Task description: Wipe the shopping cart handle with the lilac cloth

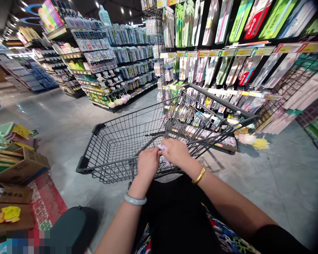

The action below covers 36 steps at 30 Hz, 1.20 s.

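Both my hands meet in front of me, just over the near rim of a dark wire shopping cart (pixel 113 141). My left hand (pixel 148 161), with a pale bangle on the wrist, is closed in a pinch on a small pale pink-and-white item (pixel 163 148). My right hand (pixel 176 151), with a gold bangle, is also closed on the same item. The item is mostly hidden by my fingers, and I cannot make out what it is. The cart basket looks empty, and its handle (pixel 222 102) points away to the right.
Racks of hanging packaged goods (pixel 228 67) fill the right side, close behind the cart. More shelving (pixel 100 67) stands across the grey tiled aisle. Cardboard boxes (pixel 21 165) and a red mat (pixel 46 204) lie at the left. A dark rounded object (pixel 71 225) sits near my legs.
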Tool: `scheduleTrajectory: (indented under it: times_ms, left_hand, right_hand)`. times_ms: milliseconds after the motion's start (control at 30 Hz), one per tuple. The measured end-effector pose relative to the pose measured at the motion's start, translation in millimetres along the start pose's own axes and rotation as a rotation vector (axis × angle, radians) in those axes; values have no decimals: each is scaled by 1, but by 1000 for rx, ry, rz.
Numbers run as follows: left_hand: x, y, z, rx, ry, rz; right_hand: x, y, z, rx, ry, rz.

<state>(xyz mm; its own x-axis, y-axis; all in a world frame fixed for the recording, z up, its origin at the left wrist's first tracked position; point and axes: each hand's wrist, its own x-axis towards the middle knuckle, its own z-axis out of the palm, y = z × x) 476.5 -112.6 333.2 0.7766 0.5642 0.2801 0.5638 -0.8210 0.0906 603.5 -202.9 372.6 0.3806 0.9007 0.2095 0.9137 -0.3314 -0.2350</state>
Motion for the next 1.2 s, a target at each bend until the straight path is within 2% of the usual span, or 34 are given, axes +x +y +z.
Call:
scheduleTrajectory:
  times_ms: [133,233,367,467,533,600,700,767,833,900,1000,1100,1167,1200]
  left_hand:
    - [-14,-17,-4,32,69,-116]
    - [-17,-22,-2,65,19,-149]
    - [-14,-21,2,79,15,-150]
    - [-16,-24,3,62,34,-127]
    - [-19,-25,2,51,38,-117]
    - [-21,-24,2,44,38,-119]
    - [-20,-22,2,37,41,-132]
    - [-18,-22,1,34,33,-142]
    - [-18,-24,0,30,25,-141]
    - [-19,-26,-1,22,27,-125]
    - [-22,-28,-2,3,42,-107]
    - [-24,-27,1,-24,64,-117]
    - [-24,-26,3,-45,70,-134]
    - [-23,-26,4,-61,67,-144]
  right_hand:
    - [7,38,-17,-8,-146,201]
    - [13,31,-16,-142,-124,277]
    - [12,-15,1,-137,-42,56]
    - [16,-15,0,-82,-79,-43]
    - [23,5,-9,-65,-182,27]
    - [32,25,-17,-100,-280,166]
    - [38,22,-15,-194,-296,288]
    - [31,-2,-5,-195,-198,200]
    - [19,-28,6,-147,-65,19]
    - [9,-40,11,-95,-15,-116]
    - [4,-20,3,-69,-91,-112]
    - [5,16,-11,-149,-151,76]
    - [5,28,-15,-178,-116,183]
    - [4,29,-13,-141,-93,185]
